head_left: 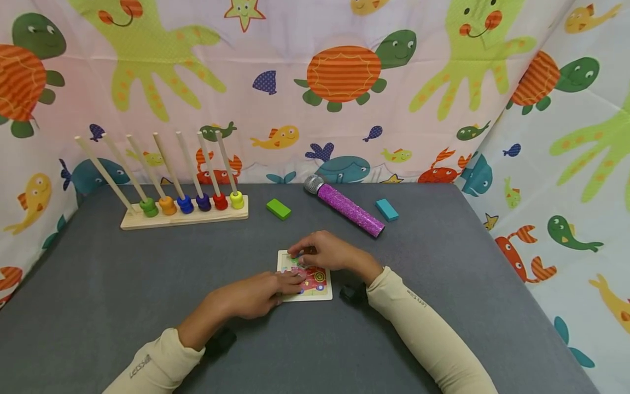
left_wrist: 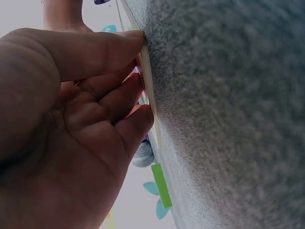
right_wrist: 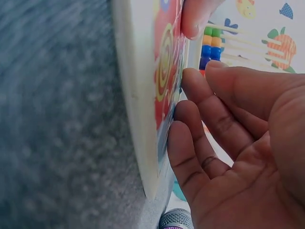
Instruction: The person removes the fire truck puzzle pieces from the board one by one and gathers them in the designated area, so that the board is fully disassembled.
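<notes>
A small picture board [head_left: 322, 294], like a child's jigsaw puzzle, lies flat on the grey table. It has a pale frame and a red, colourful picture. My left hand [head_left: 258, 294] rests its fairly straight fingers on the picture's left part, the thumb near the frame's near edge. From the upper right, my right hand [head_left: 328, 251] reaches over the far part. In the right wrist view its loosely bent fingertips [right_wrist: 180, 136] touch the board [right_wrist: 164, 81], while the thumb stays off it. Nothing shows held between them. The hands hide part of the picture.
Behind the board lie a green block [head_left: 279, 209], a purple glitter microphone [head_left: 350, 209] and a blue block [head_left: 386, 209]. At the back left stands a wooden peg stand [head_left: 184, 216] with coloured beads. A sea-animal curtain [head_left: 275, 44] hangs behind the table.
</notes>
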Motion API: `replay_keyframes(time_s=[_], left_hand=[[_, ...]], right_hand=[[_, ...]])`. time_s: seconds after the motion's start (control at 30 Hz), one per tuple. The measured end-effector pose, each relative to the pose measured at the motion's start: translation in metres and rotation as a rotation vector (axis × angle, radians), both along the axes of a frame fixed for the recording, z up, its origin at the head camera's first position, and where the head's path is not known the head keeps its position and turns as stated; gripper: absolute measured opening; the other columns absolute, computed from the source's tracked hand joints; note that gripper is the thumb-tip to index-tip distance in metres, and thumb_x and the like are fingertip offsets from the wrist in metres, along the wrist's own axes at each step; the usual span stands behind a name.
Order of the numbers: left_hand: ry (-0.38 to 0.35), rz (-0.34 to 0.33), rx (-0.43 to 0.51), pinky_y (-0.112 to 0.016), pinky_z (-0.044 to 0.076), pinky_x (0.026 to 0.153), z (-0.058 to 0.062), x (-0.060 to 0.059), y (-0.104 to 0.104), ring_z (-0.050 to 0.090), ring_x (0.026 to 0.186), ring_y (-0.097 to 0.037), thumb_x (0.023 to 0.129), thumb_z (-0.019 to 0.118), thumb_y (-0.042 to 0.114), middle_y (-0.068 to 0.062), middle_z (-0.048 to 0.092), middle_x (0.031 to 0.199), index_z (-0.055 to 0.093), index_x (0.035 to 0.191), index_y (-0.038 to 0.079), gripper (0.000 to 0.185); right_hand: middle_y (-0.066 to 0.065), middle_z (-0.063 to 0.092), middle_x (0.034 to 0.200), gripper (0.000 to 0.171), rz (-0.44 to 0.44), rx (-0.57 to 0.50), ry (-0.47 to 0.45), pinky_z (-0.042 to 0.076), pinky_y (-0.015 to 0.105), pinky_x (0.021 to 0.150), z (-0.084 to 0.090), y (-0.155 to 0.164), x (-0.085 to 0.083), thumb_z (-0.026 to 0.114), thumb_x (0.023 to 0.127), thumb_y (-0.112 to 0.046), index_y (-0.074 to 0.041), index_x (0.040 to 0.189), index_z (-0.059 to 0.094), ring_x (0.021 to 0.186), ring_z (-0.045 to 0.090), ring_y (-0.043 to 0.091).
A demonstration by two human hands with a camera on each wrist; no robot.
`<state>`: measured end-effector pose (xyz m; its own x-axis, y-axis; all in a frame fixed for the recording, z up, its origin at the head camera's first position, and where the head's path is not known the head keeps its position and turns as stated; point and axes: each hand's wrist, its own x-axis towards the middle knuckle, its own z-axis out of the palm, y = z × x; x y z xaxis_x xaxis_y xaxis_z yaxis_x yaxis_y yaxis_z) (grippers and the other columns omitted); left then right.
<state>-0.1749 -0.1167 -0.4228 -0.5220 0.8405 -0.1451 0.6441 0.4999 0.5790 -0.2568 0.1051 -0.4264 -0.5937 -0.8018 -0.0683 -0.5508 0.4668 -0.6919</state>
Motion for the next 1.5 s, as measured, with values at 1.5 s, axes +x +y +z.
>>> replay_keyframes(time_s=[1.5], left_hand=[[-0.038,-0.008,0.035,-0.047,0.031,0.109,0.001,-0.001,-0.001,0.031,0.141,-0.024,0.095,0.053,-0.007,-0.009,0.037,0.153,0.051,0.140,0.003,0.046]], right_hand=[[0.004,0.066,0.100,0.018,-0.121,0.097,0.111,0.049,0.027,0.075,0.008,-0.012,0.006,0.060,0.092,-0.002,-0.005,0.106,0.071,0.085,0.057,0.013]])
